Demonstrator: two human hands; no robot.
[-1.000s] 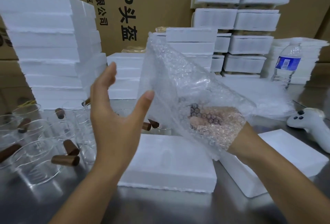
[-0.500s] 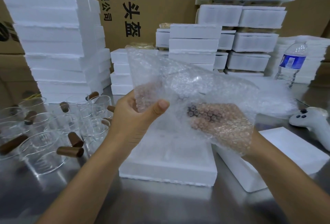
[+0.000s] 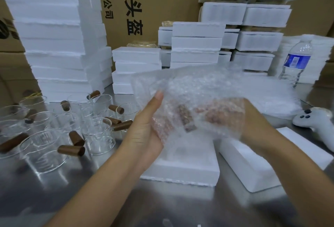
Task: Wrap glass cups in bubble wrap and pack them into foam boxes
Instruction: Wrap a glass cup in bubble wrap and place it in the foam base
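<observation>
Both hands hold a sheet of bubble wrap (image 3: 195, 89) above the open foam box (image 3: 182, 169). Inside the wrap is a glass cup with a brown wooden handle (image 3: 188, 120), seen dimly through the bubbles. My left hand (image 3: 144, 129) grips the wrap's left side, thumb up on top. My right hand (image 3: 235, 118) is mostly under the wrap, holding the cup through it. Several bare glass cups with brown handles (image 3: 97, 132) stand on the metal table at the left.
A foam lid (image 3: 253, 165) lies right of the box. Tall stacks of foam boxes (image 3: 59, 42) rise at the back left and centre. A water bottle (image 3: 295, 62), a bubble wrap pile (image 3: 274, 93) and a white controller (image 3: 318, 123) sit at the right.
My left hand went from open beside the sheet to gripping its left edge. The wrap has been folded down flatter over the cup, and both hands have come closer together.
</observation>
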